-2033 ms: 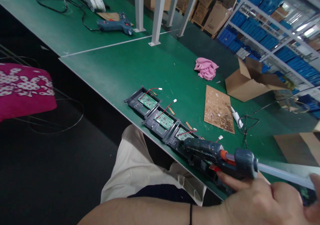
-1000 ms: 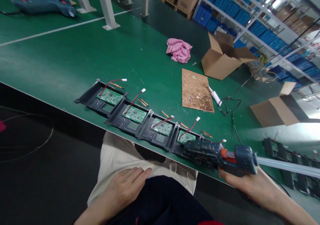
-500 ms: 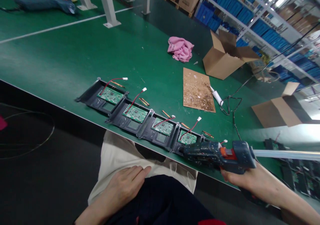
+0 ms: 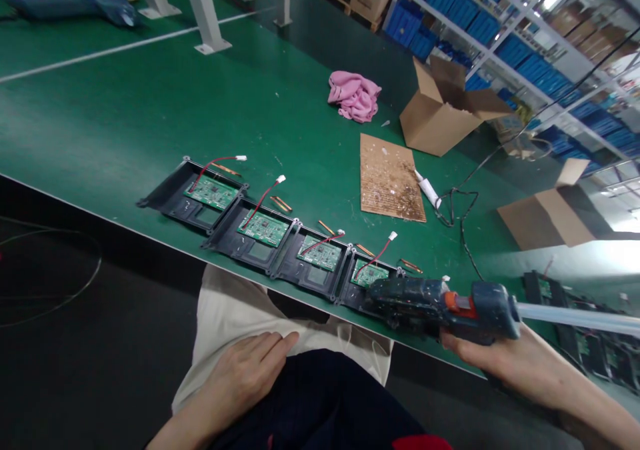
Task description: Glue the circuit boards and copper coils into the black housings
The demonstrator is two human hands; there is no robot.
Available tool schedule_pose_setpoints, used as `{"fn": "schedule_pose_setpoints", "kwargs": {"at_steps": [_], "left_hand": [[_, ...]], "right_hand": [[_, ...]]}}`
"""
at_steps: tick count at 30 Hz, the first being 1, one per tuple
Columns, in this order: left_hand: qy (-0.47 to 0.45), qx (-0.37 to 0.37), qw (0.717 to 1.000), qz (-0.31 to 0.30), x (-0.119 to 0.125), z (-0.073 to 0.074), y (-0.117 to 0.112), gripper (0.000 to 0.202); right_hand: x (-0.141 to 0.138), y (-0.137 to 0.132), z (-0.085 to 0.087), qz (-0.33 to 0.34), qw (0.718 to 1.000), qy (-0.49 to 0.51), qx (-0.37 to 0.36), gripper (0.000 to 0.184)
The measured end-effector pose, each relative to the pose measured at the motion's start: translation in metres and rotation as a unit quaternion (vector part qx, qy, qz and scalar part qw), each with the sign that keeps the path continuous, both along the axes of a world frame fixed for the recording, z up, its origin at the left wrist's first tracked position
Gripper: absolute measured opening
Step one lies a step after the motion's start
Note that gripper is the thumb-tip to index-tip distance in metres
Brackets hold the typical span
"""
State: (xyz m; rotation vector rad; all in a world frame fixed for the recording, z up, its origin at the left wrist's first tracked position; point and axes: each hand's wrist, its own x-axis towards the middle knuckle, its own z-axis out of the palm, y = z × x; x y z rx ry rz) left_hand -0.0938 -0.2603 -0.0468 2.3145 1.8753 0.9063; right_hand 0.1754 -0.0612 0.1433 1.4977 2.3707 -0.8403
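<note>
My right hand (image 4: 510,363) grips a dark blue glue gun (image 4: 440,307) with a clear glue stick (image 4: 575,318) sticking out of its back. Its nozzle points left at the nearest of several black plastic frames (image 4: 220,217) lined up along the green table's front edge. Each frame carries a green circuit board (image 4: 263,228) with a red wire and white plug. My left hand (image 4: 245,373) lies flat on my lap, fingers stretched out, holding nothing.
Behind the frames lie a glue-spotted cardboard sheet (image 4: 391,178), a pink cloth (image 4: 354,95), an open cardboard box (image 4: 443,110) and a black cable (image 4: 457,213). A second glue gun (image 4: 65,0) lies far left. More frames (image 4: 580,330) sit at the right.
Two seconds ago both hands were at the gun and glue stick. The left hand has since dropped to my lap. In the last half second the gun barely shifted.
</note>
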Motion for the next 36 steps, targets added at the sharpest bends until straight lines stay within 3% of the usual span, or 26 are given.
{"fn": "schedule_pose_setpoints", "kwargs": {"at_steps": [4,9,14,21,26,31,36], "left_hand": [[-0.009,-0.027,1.0,0.008,-0.003,-0.007,-0.004,0.026],[0.0,-0.049,0.999,0.017,-0.011,-0.011,-0.004,0.026],[0.019,-0.01,1.0,0.005,-0.013,-0.007,0.007,0.024],[0.045,0.0,0.998,-0.04,-0.001,0.0,0.02,0.024],[0.044,-0.071,0.996,-0.045,0.009,-0.008,0.011,0.027],[0.034,-0.059,0.997,-0.04,0.012,-0.019,0.005,0.028],[0.017,-0.093,0.994,-0.048,0.007,-0.02,0.005,0.029]], "right_hand": [[0.017,0.001,0.014,-0.065,0.993,0.012,-0.101,0.024],[0.05,-0.002,0.026,-0.139,0.989,-0.019,-0.04,0.022],[0.066,-0.002,0.025,-0.114,0.992,-0.041,-0.046,0.022],[0.057,-0.007,0.014,-0.099,0.994,-0.005,-0.047,0.017],[0.058,-0.006,0.01,-0.109,0.992,-0.011,-0.057,0.016],[0.059,-0.004,0.01,-0.091,0.994,0.002,-0.057,0.015],[0.058,0.0,0.012,-0.074,0.995,-0.036,-0.063,0.016]]}}
